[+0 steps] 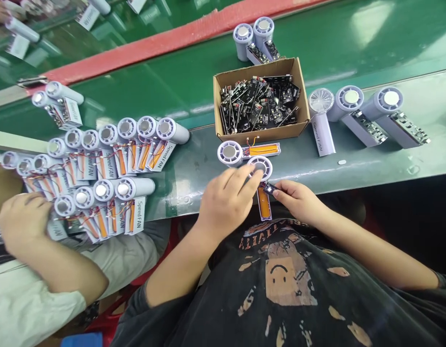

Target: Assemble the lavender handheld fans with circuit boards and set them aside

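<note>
My left hand (226, 202) lies open, fingers extended, on the fan head (261, 166); its orange body (264, 205) points toward me across the belt (194, 180) edge. My right hand (295, 200) pinches a small black board (269, 189).

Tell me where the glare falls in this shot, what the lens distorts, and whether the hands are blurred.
In the head view, pale glare washes the green conveyor belt at upper right; the wide lens bows the belt's edge; the person's left hand and right hand show no heavy blur.
</note>
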{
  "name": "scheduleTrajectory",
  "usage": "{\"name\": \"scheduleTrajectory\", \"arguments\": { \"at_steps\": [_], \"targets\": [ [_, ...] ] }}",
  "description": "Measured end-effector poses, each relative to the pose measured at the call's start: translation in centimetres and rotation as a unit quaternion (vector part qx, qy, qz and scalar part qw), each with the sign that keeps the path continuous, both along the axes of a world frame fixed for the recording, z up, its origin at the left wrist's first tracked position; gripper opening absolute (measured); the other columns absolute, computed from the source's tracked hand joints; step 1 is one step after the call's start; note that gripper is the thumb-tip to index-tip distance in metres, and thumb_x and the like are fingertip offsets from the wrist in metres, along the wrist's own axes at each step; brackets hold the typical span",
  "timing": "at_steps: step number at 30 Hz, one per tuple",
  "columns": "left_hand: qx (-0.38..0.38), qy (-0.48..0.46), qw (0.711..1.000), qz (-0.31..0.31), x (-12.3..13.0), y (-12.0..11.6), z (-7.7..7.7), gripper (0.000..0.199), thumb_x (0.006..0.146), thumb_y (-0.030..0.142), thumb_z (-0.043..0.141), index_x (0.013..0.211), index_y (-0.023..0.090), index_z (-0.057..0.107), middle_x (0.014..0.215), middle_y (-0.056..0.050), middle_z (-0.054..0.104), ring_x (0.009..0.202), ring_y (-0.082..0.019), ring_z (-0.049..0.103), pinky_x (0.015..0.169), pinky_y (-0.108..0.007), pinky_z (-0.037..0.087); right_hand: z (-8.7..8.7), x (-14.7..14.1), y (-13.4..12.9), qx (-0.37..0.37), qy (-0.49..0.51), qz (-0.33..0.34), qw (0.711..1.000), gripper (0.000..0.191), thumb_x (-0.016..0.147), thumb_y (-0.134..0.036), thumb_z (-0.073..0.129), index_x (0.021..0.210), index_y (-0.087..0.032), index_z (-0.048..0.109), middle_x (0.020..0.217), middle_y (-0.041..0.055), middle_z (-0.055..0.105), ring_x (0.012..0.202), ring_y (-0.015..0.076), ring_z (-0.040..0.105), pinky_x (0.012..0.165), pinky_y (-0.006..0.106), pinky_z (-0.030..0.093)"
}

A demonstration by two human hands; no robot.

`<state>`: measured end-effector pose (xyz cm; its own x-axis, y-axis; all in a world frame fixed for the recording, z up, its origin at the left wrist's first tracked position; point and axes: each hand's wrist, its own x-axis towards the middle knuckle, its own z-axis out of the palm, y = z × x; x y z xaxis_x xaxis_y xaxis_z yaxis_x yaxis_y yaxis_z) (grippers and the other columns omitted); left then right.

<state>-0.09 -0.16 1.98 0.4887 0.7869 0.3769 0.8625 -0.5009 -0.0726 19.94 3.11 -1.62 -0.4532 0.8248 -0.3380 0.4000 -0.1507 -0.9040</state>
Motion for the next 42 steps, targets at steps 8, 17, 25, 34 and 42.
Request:
{"name": "scheduleTrajectory", "arguments": {
  "at_steps": [8, 17, 25, 34, 42],
  "targets": [
    [-0.063, 0.05, 0.995, -0.051, 0.5, 3.2, -0.6, 0.037, 0.094, 0.021, 0.052, 0.131, 0.021, 0.057, 0.127, -0.007, 0.067, 0.113, -0.024, 0.059, 0.1, -0.04, 0.041, 0.2, 1.0, 0.3, 0.011, -0.001, -0.017, 1.0, 0.02, 0.083, -0.03, 0.053, 0.099, -0.02, 0.059, 0.066, -0.0056, 0.05, 0.061, 0.0126, 0.047, 0.062, 0.027, 0.04],
    [-0.127, -0.031, 0.987, 0.088, 2.0, 1.3, -0.6, 0.038, 0.079, 0.04, 0.071, 0.11, 0.02, 0.067, 0.097, -0.006, 0.066, 0.091, -0.026, 0.058, 0.082, -0.041, 0.041, 2.1, 2.5, -0.1, 0.234, -0.156, 0.039, 0.959, 0.018, 0.088, -0.021, 0.058, 0.096, -0.02, 0.073, 0.082, 0.0033, 0.065, 0.074, 0.0165, 0.059, 0.068, 0.03, 0.045],
    [-0.152, -0.118, 0.979, 0.07, 1.5, 1.3, -2.2, 0.04, 0.077, 0.033, 0.073, 0.112, 0.017, 0.065, 0.099, -0.008, 0.06, 0.091, -0.025, 0.056, 0.084, -0.039, 0.047, 0.6, 3.1, -0.3, 0.425, -0.152, 0.088, 0.888, 0.025, 0.092, -0.025, 0.061, 0.109, -0.014, 0.074, 0.09, 0.0095, 0.061, 0.08, 0.0202, 0.052, 0.077, 0.036, 0.049],
    [-0.153, -0.204, 0.966, 0.043, 1.4, 1.3, -3.5, 0.042, 0.075, 0.026, 0.074, 0.114, 0.017, 0.06, 0.098, -0.006, 0.052, 0.092, -0.023, 0.055, 0.086, -0.037, 0.05, -0.3, 2.5, -0.3, 0.392, -0.161, 0.039, 0.905, 0.017, 0.085, -0.027, 0.072, 0.101, -0.023, 0.076, 0.086, 0.0041, 0.062, 0.081, 0.0193, 0.055, 0.077, 0.036, 0.038],
    [-0.174, -0.134, 0.973, 0.077, 1.8, 0.6, -2.7, 0.056, 0.077, 0.033, 0.073, 0.128, 0.019, 0.054, 0.114, -0.012, 0.053, 0.106, -0.029, 0.054, 0.095, -0.048, 0.048, -0.2, 2.0, -0.9, 0.382, -0.253, 0.086, 0.885, 0.024, 0.093, -0.035, 0.061, 0.112, -0.025, 0.069, 0.11, 0.0079, 0.064, 0.095, 0.0238, 0.053, 0.083, 0.039, 0.033]
  ]
}}
